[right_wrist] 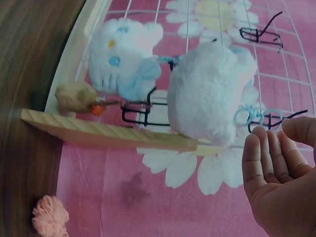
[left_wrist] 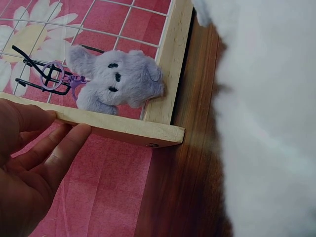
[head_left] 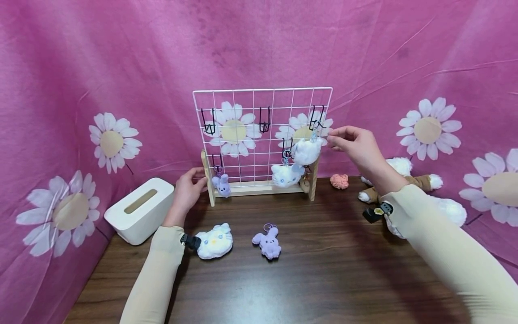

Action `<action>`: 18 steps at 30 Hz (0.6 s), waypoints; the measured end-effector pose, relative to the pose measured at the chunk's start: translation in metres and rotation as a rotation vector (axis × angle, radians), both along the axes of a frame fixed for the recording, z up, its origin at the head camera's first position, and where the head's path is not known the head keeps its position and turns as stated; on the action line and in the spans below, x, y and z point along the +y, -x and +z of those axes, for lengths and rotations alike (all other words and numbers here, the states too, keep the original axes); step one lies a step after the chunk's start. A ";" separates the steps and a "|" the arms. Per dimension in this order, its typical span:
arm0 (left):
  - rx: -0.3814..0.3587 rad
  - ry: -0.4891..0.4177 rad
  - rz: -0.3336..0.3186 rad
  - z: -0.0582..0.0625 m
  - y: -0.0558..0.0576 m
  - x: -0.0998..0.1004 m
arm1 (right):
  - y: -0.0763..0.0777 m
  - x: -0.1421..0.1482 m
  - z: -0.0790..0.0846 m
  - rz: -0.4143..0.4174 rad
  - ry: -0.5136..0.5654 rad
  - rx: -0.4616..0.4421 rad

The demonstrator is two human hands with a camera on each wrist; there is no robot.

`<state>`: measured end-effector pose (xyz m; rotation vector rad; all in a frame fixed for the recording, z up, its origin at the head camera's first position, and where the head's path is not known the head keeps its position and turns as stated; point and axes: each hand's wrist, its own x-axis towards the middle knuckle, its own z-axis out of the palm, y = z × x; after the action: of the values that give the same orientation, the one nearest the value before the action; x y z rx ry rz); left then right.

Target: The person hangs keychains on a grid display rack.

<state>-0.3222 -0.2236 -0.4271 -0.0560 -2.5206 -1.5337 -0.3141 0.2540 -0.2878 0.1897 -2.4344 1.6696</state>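
A white wire grid rack (head_left: 264, 91) with wooden feet holds several black hooks. My left hand (head_left: 189, 191) pinches its left wooden post (left_wrist: 113, 126), thumb on one side and fingers on the other. Beside that post a purple bunny plush keychain (left_wrist: 123, 79) hangs from a hook. My right hand (head_left: 356, 144) is just right of the upper right hook (right_wrist: 269, 121), fingers loosely bent and holding nothing visible. From that hook a white cat-head plush keychain (head_left: 306, 151) hangs by a blue ring, its back toward the right wrist camera. A second cat-head plush (head_left: 286, 175) hangs lower.
On the brown table lie another white cat-head plush (head_left: 215, 241) and a purple bunny keychain (head_left: 269, 243). A white tissue box (head_left: 139, 209) stands left. A coral pompom (head_left: 339, 181) and a white-and-brown plush (head_left: 449, 209) are right. A small brown charm (right_wrist: 76, 96) hangs low on the rack.
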 end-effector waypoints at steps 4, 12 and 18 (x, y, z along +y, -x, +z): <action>-0.002 0.002 0.002 0.000 0.000 0.000 | -0.011 -0.002 -0.005 0.040 0.016 -0.003; -0.011 0.002 0.001 0.001 -0.001 0.000 | -0.029 -0.012 -0.022 0.098 -0.029 -0.021; -0.013 -0.005 0.000 0.002 -0.001 0.000 | -0.039 -0.025 -0.037 0.144 -0.063 -0.049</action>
<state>-0.3215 -0.2237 -0.4252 -0.0462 -2.5263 -1.5459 -0.2751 0.2294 -0.3244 0.3441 -2.5669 1.6741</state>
